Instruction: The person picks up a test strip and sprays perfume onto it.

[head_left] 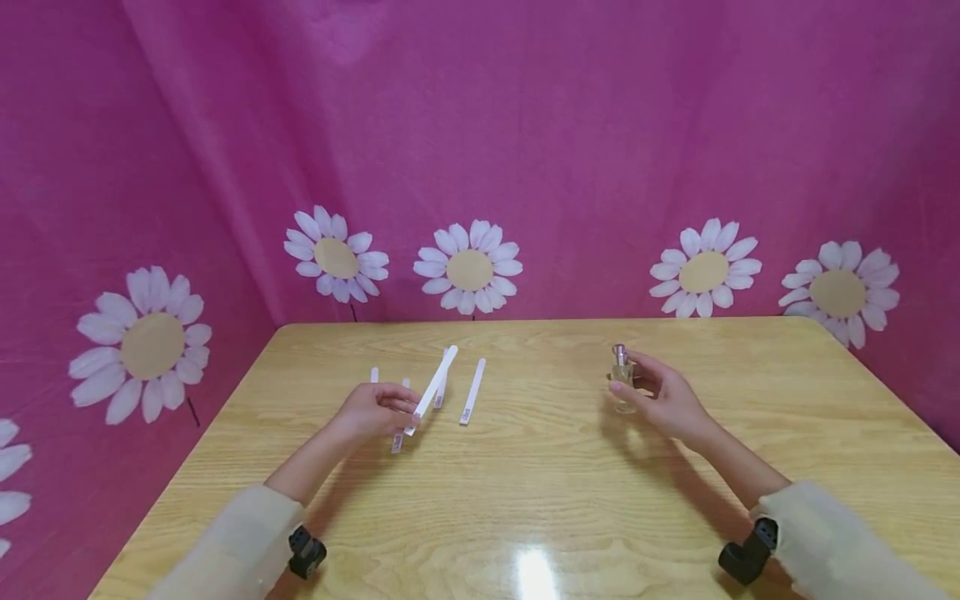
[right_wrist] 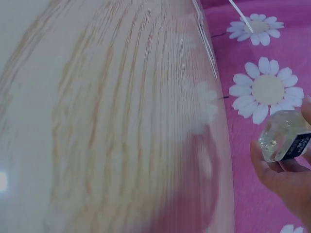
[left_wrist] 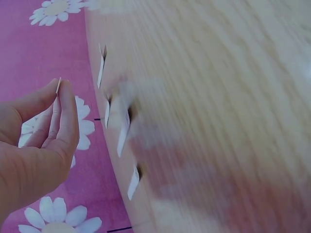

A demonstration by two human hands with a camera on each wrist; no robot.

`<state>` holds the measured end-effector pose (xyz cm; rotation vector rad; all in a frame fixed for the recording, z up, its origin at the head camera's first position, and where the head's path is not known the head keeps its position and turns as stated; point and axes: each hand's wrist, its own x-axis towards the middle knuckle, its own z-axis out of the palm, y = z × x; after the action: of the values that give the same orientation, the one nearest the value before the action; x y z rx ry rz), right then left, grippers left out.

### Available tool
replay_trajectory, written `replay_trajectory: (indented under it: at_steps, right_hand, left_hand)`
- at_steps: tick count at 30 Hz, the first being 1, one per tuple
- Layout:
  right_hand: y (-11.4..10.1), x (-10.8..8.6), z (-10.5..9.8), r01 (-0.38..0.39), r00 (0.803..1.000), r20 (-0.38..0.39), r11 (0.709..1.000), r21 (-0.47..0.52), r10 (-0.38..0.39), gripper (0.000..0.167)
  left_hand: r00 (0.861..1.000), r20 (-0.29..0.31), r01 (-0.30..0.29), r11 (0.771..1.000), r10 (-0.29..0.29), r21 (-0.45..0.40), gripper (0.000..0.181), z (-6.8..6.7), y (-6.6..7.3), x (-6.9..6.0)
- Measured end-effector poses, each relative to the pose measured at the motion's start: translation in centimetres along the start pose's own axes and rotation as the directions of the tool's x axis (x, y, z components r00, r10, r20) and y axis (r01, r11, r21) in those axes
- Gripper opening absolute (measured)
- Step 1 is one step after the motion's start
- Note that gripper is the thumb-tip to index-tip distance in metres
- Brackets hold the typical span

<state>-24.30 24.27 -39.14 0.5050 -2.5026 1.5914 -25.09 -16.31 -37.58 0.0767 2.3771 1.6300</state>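
Between thumb and fingertips, the left hand (head_left: 372, 410) pinches a white paper strip (head_left: 435, 384), tilted up over the table's left part. In the left wrist view that hand (left_wrist: 46, 133) shows the held strip (left_wrist: 58, 86) nearly edge-on. Several more strips lie beneath and beside it, one of them a strip (head_left: 473, 392) with a small printed label at its near end. On the right, the right hand (head_left: 670, 402) grips a small clear glass bottle (head_left: 623, 385) with a silvery top. The right wrist view shows the bottle's base (right_wrist: 278, 137) and a dark label, with fingers round it.
A wood-grain table (head_left: 517, 492) spans the view. Behind and to the left hangs a magenta cloth (head_left: 585, 150) with white daisies. Each sleeve carries a black device near the wrist, one at the left (head_left: 306, 552) and one at the right (head_left: 748, 553).
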Motion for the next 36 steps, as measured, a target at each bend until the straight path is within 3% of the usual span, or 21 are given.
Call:
replay_trajectory:
  at_steps: [3,8,13,21,28,36]
  right_hand:
    - [-0.2,0.1,0.4,0.075,0.997,-0.002,0.997,0.033,-0.075,0.064]
    - [-0.9,0.6,0.9,0.167,0.986,-0.001,0.986,-0.01,-0.167,0.065]
    - [-1.5,1.1,1.3,0.194,0.981,0.016,0.98,-0.048,-0.194,0.056]
    - [-2.5,1.4,2.8,0.271,0.962,0.077,0.955,-0.116,-0.264,0.057]
    - [-2.9,1.2,3.9,0.297,0.954,0.101,0.939,-0.171,-0.283,0.056]
    - [-3.9,1.9,4.7,0.336,0.941,0.109,0.921,-0.199,-0.32,0.052]
  left_hand:
    - [1.0,0.012,-0.015,1.0,0.015,0.016,0.034,0.2,0.4,-0.1]
    - [0.999,0.034,-0.037,0.999,0.036,0.025,0.032,0.6,1.0,-0.3]
    - [0.997,0.058,-0.048,0.999,0.048,0.009,0.033,1.0,1.2,-0.2]
    - [0.996,0.071,-0.057,0.998,0.055,0.021,0.031,1.9,1.7,0.2]
    - [0.987,0.133,-0.09,0.995,0.094,-0.031,0.033,3.2,1.6,0.2]
    - [0.985,0.125,-0.116,0.993,0.115,-0.002,0.029,3.8,2.6,0.2]
